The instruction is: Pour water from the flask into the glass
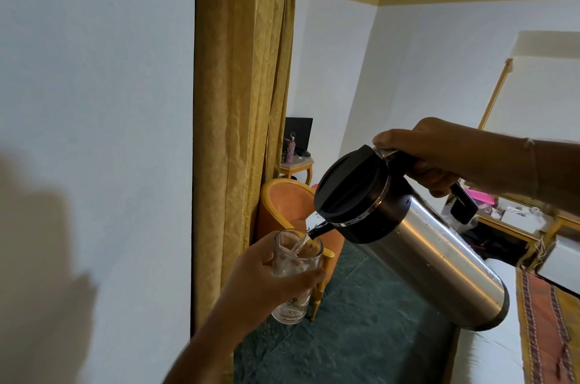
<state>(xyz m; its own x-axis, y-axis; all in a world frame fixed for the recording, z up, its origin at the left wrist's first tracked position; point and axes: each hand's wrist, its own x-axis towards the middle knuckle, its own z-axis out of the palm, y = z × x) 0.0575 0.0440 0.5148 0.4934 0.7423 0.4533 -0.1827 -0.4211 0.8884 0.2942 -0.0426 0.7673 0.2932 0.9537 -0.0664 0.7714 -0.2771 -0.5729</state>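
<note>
While the flask (417,245) tips steeply, long axis running from base at lower right up to lid at upper left, its spout sits just over the rim of the glass (295,273), w/ a thin stream falling in. Right hand (445,157) is wrapped tight round the handle; left hand (266,277) clasps the glass mid-air, fingers (309,277) curled across its front. Water level looks low (hard to read thru the glass), so I'd guess the pour is early.
</note>
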